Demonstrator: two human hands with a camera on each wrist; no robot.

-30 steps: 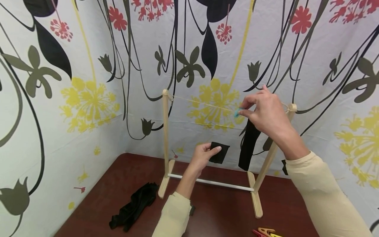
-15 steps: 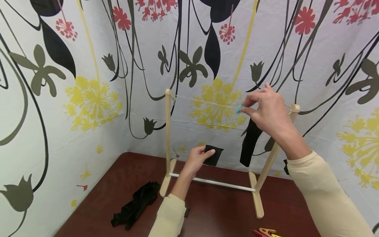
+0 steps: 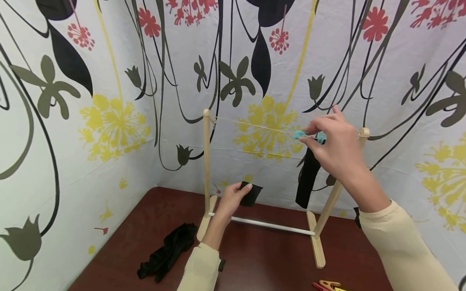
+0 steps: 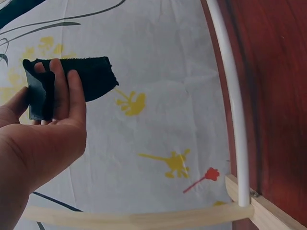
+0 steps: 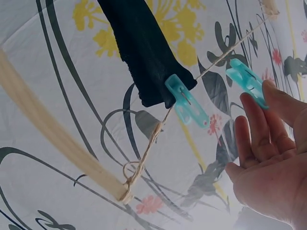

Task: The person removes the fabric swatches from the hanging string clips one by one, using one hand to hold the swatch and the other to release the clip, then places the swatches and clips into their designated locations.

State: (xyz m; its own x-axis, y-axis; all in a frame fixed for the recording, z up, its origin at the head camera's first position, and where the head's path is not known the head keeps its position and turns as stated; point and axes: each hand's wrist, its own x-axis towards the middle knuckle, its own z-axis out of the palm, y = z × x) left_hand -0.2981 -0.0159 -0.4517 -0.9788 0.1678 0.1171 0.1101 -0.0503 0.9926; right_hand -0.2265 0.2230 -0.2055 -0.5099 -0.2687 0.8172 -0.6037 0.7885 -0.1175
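L hand (image 3: 229,199), lower ctr of frame, grips small rectangular blk fabric pc. (image 3: 253,195), presumably keeping it ready; R hand (image 3: 337,146), right of ctr, pinches slim turq. plastic clothespin (image 5: 247,82) by one end, likely to free the other, near beige twine (image 5: 153,136), where matching pin (image 5: 192,105) secures long blk fabric strip (image 5: 148,57).

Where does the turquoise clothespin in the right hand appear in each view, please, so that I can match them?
Head: the turquoise clothespin is right of centre, pinched by the right hand.
Left wrist: not in it.
Right wrist: right of centre, above mid-height.
Shared landmark: the wooden stand, parts of which show in every view.
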